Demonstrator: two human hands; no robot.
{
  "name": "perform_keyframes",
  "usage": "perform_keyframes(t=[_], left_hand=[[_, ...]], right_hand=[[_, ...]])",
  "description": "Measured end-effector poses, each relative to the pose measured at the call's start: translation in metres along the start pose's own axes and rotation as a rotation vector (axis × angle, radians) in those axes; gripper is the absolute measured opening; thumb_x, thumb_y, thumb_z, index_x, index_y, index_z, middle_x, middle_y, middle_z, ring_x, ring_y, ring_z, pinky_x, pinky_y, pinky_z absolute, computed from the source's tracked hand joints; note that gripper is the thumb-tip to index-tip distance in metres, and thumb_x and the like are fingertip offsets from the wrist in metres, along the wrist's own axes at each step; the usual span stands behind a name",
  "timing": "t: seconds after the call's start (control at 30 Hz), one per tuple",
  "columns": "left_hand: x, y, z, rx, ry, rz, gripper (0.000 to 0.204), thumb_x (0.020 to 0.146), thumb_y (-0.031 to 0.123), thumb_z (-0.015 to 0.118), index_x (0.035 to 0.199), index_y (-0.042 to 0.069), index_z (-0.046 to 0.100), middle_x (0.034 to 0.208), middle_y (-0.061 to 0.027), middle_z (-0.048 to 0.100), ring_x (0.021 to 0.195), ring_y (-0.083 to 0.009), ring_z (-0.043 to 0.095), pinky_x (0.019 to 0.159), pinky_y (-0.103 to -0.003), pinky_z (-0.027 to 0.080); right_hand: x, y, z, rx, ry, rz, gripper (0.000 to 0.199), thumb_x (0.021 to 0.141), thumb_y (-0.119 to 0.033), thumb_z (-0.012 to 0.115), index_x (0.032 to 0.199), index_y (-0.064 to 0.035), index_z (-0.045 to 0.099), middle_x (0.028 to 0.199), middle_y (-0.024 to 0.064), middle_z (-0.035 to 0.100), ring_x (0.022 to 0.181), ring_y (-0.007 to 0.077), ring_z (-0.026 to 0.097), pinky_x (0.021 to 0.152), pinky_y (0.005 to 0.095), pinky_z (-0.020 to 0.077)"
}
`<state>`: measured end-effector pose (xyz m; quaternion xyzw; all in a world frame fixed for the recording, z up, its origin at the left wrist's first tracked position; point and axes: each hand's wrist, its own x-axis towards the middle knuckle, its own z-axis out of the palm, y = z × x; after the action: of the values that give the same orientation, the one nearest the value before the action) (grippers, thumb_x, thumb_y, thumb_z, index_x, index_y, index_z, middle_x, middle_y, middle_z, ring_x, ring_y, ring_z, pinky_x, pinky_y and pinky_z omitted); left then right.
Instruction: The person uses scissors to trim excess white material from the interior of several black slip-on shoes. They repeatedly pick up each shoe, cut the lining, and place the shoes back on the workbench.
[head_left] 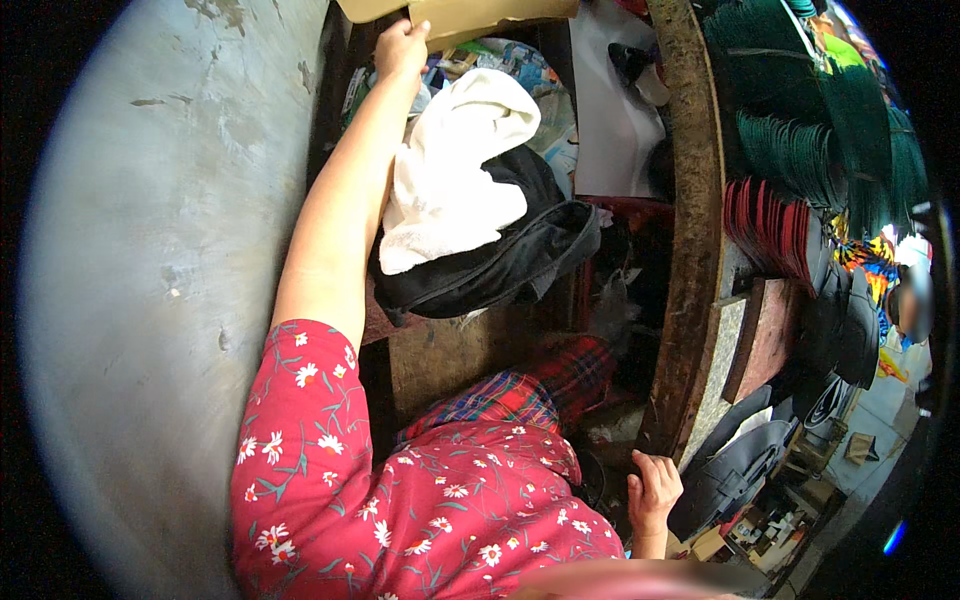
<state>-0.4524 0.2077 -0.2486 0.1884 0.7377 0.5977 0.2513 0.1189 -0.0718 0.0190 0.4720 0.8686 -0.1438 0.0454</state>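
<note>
My left arm reaches far up along the grey wall, and my left hand (400,50) is closed at the lower edge of a tan cardboard piece (490,18). Just below that hand lie a white towel (455,165) and a black cloth bag or garment (500,260), the towel on top. My right hand (653,490) is at the lower right, close to a long wooden beam. Its fingers are loosely bent with the thumb apart, and nothing shows in them.
A worn grey wall (170,260) borders the left side. The wooden beam (700,200) runs down the right. Beyond it are stacks of dark green sheets (790,145), red sheets (768,228) and a dark grey bag (745,465). Crumpled printed plastic (545,75) lies behind the towel.
</note>
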Motion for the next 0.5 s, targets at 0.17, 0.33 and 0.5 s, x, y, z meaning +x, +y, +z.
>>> perform_keyframes(t=[0.17,0.33,0.5], left_hand=[[0.026,-0.014,-0.015,0.352,0.200,0.340,0.038,0.094,0.036,0.062,0.109,0.001,0.068,0.096,-0.0264,0.068,0.094,-0.0414,0.066,0.084,-0.045,0.050],[0.030,-0.056,-0.022,0.394,0.177,0.174,0.055,0.093,0.042,0.062,0.134,0.005,0.057,0.133,-0.0334,0.052,0.124,-0.0471,0.051,0.101,-0.049,0.044],[0.026,-0.065,-0.013,0.405,0.210,0.212,0.063,0.096,0.042,0.059,0.145,0.006,0.044,0.144,-0.0325,0.043,0.130,-0.0476,0.046,0.105,-0.049,0.043]], right_hand=[[0.010,0.008,0.002,0.006,-0.065,-0.001,0.034,0.094,-0.035,0.060,0.109,-0.0048,0.067,0.093,0.0123,0.068,0.084,0.0325,0.064,0.074,0.0426,0.0525],[0.025,0.006,0.023,-0.056,-0.178,0.030,0.033,0.090,-0.032,0.064,0.110,-0.0057,0.067,0.093,0.0124,0.068,0.084,0.0328,0.064,0.074,0.0428,0.0519],[0.033,0.013,0.021,-0.028,-0.144,0.004,0.033,0.090,-0.030,0.065,0.112,-0.0062,0.066,0.092,0.0121,0.067,0.083,0.0331,0.063,0.073,0.0433,0.0512]])
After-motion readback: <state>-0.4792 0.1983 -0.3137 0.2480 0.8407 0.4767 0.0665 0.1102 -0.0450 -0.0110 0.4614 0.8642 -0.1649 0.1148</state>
